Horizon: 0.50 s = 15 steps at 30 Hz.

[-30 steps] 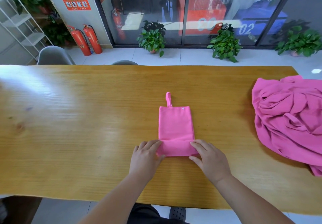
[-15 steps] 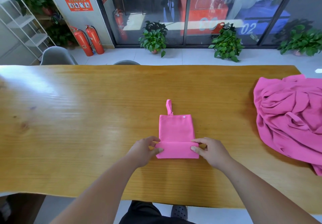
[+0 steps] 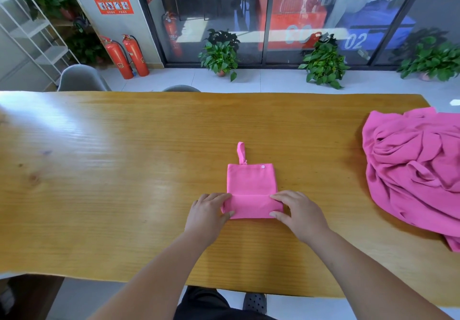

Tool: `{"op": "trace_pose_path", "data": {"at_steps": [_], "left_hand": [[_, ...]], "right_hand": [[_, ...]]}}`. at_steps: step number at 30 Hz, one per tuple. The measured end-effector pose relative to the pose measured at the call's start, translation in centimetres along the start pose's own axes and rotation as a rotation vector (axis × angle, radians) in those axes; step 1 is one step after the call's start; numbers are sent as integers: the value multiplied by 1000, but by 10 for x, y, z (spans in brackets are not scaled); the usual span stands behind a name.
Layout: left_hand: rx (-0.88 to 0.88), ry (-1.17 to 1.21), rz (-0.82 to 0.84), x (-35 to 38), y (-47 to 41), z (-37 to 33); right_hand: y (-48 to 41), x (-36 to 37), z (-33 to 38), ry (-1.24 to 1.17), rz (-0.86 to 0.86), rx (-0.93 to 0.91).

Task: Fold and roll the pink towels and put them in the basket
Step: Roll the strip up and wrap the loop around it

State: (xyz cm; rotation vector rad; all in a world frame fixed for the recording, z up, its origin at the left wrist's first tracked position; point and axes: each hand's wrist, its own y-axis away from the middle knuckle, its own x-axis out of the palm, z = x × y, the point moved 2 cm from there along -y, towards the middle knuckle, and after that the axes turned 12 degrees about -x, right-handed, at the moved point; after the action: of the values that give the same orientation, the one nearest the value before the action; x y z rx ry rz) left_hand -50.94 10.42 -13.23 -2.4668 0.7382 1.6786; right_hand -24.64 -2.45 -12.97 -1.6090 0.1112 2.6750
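between left hand (image 3: 207,214) and right hand (image 3: 297,211), folded pink towel (image 3: 251,183)

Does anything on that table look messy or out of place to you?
Only the pink heap at the right end of the table: it lies crumpled and unfolded, running out of the picture. The folded towel held by the left hand and right hand looks neat, its hanging loop pointing away. No basket is in view.

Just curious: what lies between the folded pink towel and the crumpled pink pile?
Head view: bare yellow wooden tabletop, plus the right hand gripping the folded pink towel; nothing else before the crumpled pink cloth pile.
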Motion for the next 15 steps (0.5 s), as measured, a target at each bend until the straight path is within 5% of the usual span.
{"op": "trace_pose_path", "data": {"at_steps": [6,15], "left_hand": [[-134,202,286,-6,-15,14],[80,28,-256,7,6,0]], "right_hand": [[-5,0,-11,-128,111,82],[4,14,16,204,-355,-116]]}}
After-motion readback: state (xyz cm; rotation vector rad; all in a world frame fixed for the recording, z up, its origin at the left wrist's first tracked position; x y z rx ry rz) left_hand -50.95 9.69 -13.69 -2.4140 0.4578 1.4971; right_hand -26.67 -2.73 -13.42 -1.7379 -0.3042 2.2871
